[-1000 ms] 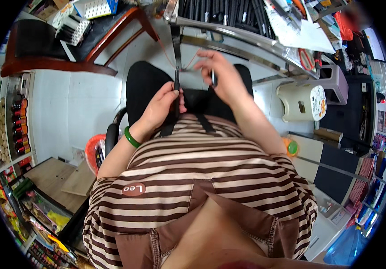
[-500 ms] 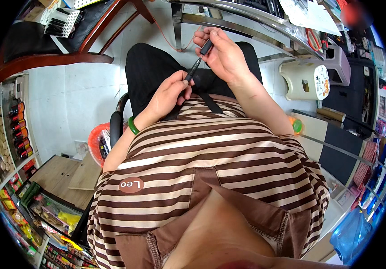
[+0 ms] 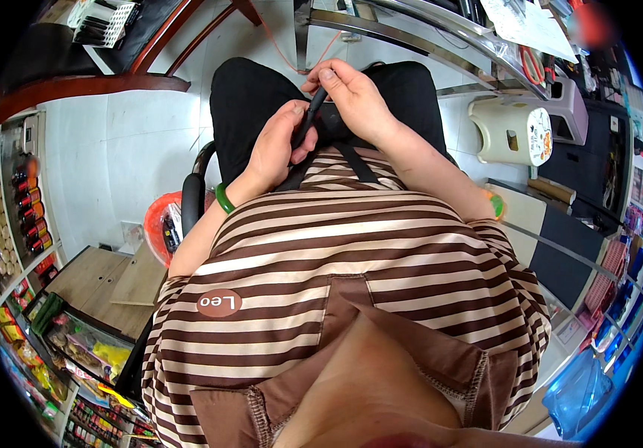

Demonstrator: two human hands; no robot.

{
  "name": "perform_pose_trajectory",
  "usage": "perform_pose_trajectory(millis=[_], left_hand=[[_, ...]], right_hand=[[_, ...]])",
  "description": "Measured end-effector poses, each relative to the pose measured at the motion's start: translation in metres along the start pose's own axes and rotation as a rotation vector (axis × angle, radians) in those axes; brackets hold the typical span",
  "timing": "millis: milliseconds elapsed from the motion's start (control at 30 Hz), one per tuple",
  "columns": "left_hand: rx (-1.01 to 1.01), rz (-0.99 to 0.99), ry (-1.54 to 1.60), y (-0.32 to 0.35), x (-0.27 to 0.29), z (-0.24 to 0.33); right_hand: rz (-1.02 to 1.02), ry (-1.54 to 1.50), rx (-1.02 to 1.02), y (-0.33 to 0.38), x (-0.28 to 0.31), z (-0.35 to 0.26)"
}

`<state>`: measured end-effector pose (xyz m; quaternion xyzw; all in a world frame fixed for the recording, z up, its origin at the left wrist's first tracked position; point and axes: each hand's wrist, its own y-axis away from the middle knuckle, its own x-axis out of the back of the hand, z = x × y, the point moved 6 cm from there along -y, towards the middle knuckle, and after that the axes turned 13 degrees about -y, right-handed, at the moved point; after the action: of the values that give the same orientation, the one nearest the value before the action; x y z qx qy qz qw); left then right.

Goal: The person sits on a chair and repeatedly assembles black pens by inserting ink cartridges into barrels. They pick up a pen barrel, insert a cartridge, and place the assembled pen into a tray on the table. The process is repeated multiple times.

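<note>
Fingers [image 3: 303, 127] of both hands grip a thin black tool [image 3: 312, 112] | now lowered over the lap | working position settled

Slim black pen-like tool [image 3: 308, 123], tilted near upright, held over lap betw both hands.

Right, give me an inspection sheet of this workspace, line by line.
Surface: glass-topped desk ahead, papers on it; the work is done over the lap.
Job's things: thin black tool, held in both hands.
Clutter: red basket on the white floor by the chair.
Grippers: left hand and right hand both closed on the tool.
Cables: thin red wire under the desk.
Surroundings: cream appliance at right, stocked shelves at left.
</note>
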<state>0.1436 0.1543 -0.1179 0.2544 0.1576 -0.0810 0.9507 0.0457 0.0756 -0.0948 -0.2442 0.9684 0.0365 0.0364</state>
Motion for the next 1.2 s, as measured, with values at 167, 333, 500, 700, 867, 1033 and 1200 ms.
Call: perform_pose_trajectory(millis=[167,333,500,700,867,1033,1200], left_hand=[[0.072,0.056,0.105,0.002,0.003,-0.013],[-0.001,0.066,0.077,0.003,0.007,-0.014],[-0.016,0.087,0.042,0.004,0.004,-0.002],[-0.156,0.054,-0.155,-0.006,0.013,0.005],[-0.196,0.095,-0.205,-0.018,0.032,0.018],[-0.344,0.399,0.071,-0.027,0.108,0.055],[-0.437,0.753,-0.231,-0.031,0.221,0.116]], right_hand=[[-0.1,0.105,-0.137,-0.001,-0.006,0.004],[-0.143,0.043,-0.14,-0.006,-0.017,-0.003],[-0.219,0.157,-0.129,-0.016,-0.017,-0.003],[-0.273,0.063,-0.115,-0.022,-0.018,0.005],[-0.247,-0.126,-0.222,-0.028,-0.013,0.021],[-0.13,-0.056,-0.466,-0.043,0.03,0.076],[-0.127,0.449,-0.45,-0.04,0.073,0.149]])
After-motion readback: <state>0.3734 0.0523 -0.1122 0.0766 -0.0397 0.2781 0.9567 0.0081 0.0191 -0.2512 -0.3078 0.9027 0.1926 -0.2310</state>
